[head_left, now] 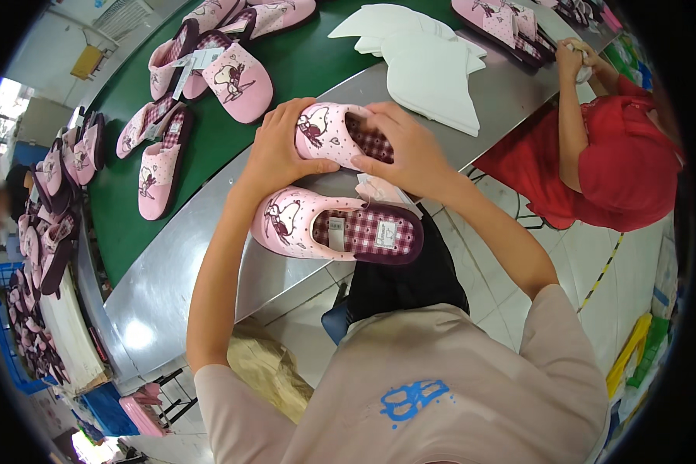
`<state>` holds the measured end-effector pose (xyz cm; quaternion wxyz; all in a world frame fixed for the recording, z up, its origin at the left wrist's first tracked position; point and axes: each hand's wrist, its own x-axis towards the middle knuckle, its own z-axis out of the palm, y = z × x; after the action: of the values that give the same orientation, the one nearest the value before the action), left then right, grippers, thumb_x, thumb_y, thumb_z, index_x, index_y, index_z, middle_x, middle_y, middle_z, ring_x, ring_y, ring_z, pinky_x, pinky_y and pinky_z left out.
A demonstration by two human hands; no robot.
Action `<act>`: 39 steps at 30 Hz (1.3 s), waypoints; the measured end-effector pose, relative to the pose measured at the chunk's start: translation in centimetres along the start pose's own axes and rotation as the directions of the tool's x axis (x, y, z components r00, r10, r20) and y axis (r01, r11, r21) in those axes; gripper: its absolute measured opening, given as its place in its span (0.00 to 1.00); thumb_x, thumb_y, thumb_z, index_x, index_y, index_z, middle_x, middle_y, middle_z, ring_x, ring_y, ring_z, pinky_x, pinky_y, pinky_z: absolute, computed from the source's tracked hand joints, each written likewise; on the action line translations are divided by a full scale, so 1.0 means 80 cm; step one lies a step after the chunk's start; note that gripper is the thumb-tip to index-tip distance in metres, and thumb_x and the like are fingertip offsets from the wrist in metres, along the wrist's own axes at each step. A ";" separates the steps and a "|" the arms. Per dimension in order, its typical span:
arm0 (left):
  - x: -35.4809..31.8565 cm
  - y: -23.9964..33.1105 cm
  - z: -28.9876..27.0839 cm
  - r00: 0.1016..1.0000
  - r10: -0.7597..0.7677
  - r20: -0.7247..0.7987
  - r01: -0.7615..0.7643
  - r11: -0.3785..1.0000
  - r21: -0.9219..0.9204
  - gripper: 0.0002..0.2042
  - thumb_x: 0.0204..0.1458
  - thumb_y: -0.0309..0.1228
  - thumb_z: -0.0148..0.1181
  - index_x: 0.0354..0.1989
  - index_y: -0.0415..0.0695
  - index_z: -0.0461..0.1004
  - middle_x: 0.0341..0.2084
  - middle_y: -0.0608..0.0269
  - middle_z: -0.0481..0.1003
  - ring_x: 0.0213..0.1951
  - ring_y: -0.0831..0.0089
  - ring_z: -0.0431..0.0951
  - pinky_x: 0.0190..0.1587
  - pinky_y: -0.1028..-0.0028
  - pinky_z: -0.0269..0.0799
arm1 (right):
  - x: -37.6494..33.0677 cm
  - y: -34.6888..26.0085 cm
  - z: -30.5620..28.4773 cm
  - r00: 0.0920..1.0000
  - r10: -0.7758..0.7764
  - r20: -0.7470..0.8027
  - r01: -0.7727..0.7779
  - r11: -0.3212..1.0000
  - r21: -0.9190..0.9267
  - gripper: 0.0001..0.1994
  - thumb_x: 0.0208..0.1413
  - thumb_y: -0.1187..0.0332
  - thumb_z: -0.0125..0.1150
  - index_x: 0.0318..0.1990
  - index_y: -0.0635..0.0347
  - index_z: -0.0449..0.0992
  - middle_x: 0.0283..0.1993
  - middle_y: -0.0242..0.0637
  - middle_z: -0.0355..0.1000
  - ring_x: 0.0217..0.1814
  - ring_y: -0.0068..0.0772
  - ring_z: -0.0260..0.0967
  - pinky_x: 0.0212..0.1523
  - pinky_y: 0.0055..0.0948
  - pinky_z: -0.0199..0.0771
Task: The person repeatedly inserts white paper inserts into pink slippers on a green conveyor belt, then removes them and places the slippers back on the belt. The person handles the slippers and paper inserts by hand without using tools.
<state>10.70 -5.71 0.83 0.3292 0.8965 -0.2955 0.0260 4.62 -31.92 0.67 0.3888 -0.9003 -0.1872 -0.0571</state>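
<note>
A pink slipper (322,136) with a printed cartoon dog and small hearts is held between my two hands over the metal table edge. My left hand (281,147) grips its toe end, the thumb along the near side. Around the opening and heel end, my right hand (411,151) is closed, with fingers over the far rim and thumb on the near one. Just nearer to me lies a matching slipper (286,225), its checked insole facing up and a small label on it. A pale tag (375,188) shows between the two slippers, partly hidden.
White shaped sheets (433,77) are stacked on the table at the far right. Several slippers (242,83) lie on the green surface (240,147). More slippers fill a rack (54,185) at left. A person in red (626,166) sits at right, holding something pale.
</note>
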 end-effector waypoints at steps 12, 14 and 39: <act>-0.004 -0.010 0.004 0.999 0.029 -0.030 -0.029 0.999 -0.023 0.51 0.34 0.54 0.84 0.70 0.46 0.68 0.63 0.52 0.73 0.66 0.46 0.69 0.69 0.51 0.63 | -0.013 -0.015 -0.002 0.948 -0.219 -0.230 0.203 0.975 -0.090 0.15 0.59 0.60 0.71 0.48 0.60 0.83 0.54 0.42 0.76 0.51 0.45 0.76 0.52 0.43 0.76; -0.003 -0.008 0.003 0.999 0.033 -0.030 -0.033 0.999 -0.008 0.52 0.33 0.54 0.84 0.70 0.46 0.68 0.63 0.52 0.73 0.66 0.46 0.69 0.69 0.51 0.63 | -0.012 -0.022 0.001 0.992 -0.092 -0.089 0.106 0.978 0.177 0.14 0.62 0.66 0.70 0.51 0.65 0.82 0.40 0.40 0.77 0.35 0.32 0.75 0.40 0.28 0.75; -0.009 0.006 -0.012 0.999 0.051 -0.012 -0.052 0.998 -0.038 0.47 0.41 0.49 0.81 0.70 0.44 0.68 0.64 0.49 0.73 0.65 0.46 0.70 0.69 0.54 0.64 | 0.009 0.015 -0.008 0.950 -0.259 0.173 0.206 0.939 0.276 0.10 0.60 0.73 0.63 0.46 0.68 0.78 0.41 0.46 0.75 0.42 0.50 0.73 0.46 0.39 0.73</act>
<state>10.03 -5.06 1.67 0.3473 0.8819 -0.3171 0.0336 5.76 -32.94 0.46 0.4699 -0.8153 -0.3380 0.0155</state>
